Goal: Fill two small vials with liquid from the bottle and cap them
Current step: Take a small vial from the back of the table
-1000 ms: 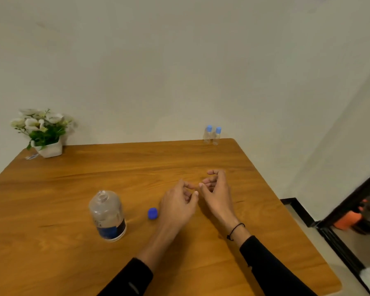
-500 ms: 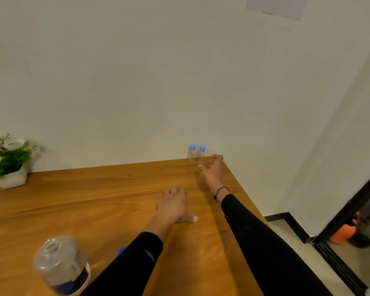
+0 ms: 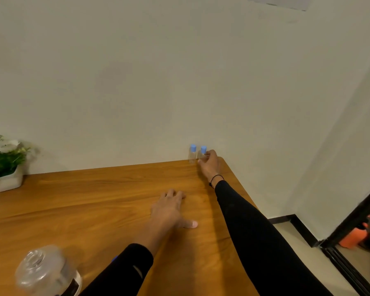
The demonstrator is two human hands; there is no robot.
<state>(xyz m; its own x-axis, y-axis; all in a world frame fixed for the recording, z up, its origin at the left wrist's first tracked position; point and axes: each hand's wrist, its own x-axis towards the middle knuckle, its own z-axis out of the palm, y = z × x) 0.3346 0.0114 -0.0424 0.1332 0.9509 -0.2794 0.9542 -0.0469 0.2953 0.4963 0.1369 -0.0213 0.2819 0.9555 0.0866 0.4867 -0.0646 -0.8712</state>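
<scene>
We reach our right hand (image 3: 209, 165) to the far right corner of the wooden table (image 3: 94, 210), where the two small vials (image 3: 198, 154) stand upright side by side against the wall, both with blue caps on. Our fingers curl round the right-hand vial (image 3: 203, 155), touching its clear body just below the cap; we judge this a grip taking hold, since the vials sit too far away to fill where they are and must come nearer the bottle. The left-hand vial (image 3: 192, 154) stands untouched just beside it. Our left hand (image 3: 170, 207) lies flat on the table, fingers spread and thumb out, probably bracing us for the long reach. The clear bottle (image 3: 45, 272) stands at the near left edge, its mouth open and blurred, well apart from the vials. A potted plant (image 3: 3, 163) sits at the far left. Nothing is filled yet.
</scene>
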